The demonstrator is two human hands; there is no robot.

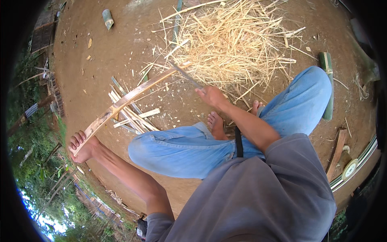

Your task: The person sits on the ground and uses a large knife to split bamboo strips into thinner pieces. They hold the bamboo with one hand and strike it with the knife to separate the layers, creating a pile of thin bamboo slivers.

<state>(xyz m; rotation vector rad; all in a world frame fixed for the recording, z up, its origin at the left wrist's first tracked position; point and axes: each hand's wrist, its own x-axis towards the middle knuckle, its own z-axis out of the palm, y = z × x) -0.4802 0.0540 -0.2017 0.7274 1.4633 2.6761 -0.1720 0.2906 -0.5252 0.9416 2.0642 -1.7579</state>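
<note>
My left hand [84,147], at the far left, is closed round the lower end of a long pale bamboo strip [128,97]. The strip slants up and right, bowed in this view, with its far end near a heap of shavings. My right hand [212,97] is wrapped round the handle of a knife [185,74], its narrow grey blade pointing up and left. That blade crosses the strip close to its far end; whether the edge touches it I cannot tell. Most of the knife's handle is hidden in my fist.
A large heap of bamboo shavings [234,44] lies ahead on the dirt ground. Split strips [135,117] are piled beyond my left knee. Green bamboo lengths lie at the upper left [108,19] and beside my right knee [328,88]. A brown plank [337,155] rests at the right.
</note>
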